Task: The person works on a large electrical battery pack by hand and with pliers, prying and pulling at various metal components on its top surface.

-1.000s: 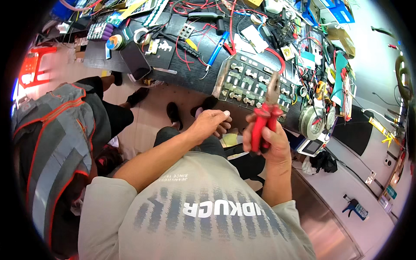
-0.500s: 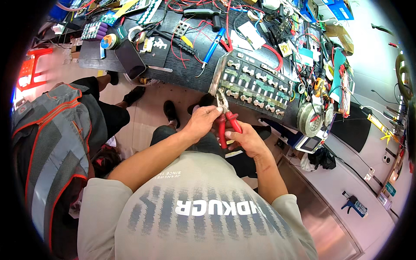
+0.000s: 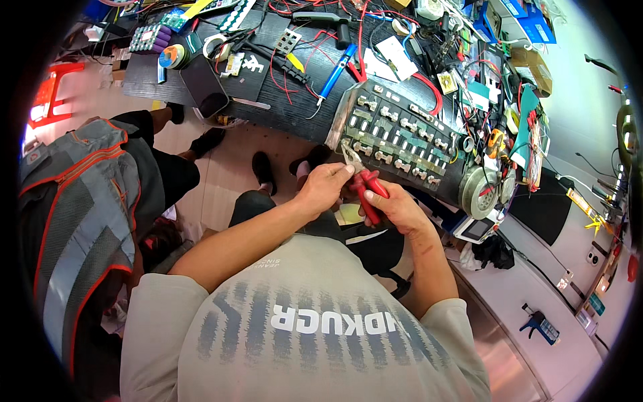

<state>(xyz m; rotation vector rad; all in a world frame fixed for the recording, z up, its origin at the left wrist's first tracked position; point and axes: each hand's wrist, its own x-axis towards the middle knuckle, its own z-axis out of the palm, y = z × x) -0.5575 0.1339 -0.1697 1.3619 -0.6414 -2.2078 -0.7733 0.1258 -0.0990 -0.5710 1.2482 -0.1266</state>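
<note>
A pair of pliers [image 3: 370,182] with red handles is held between my two hands, its metal jaws pointing up toward the table edge. My right hand [image 3: 402,209] is closed around the red handles. My left hand [image 3: 323,190] is closed, with its thumb against the pliers near the pivot; its other fingertips are hidden behind the tool. Just beyond the jaws lies a dark block [image 3: 395,134] with rows of metal tabs and strips, at the table's near edge. Whether the jaws touch it, I cannot tell.
The black table [image 3: 268,124] carries a phone [image 3: 204,87], a blue pen-like tool [image 3: 337,72], a wire spool [image 3: 479,192] and tangled wires. At left is a person in a grey vest [image 3: 87,201]. A glue gun [image 3: 540,324] lies on a pale surface at right.
The pliers have turned, their handles swinging to the right, and my right hand wraps farther over them. My left hand has shifted slightly right. The whole view has also moved a little.
</note>
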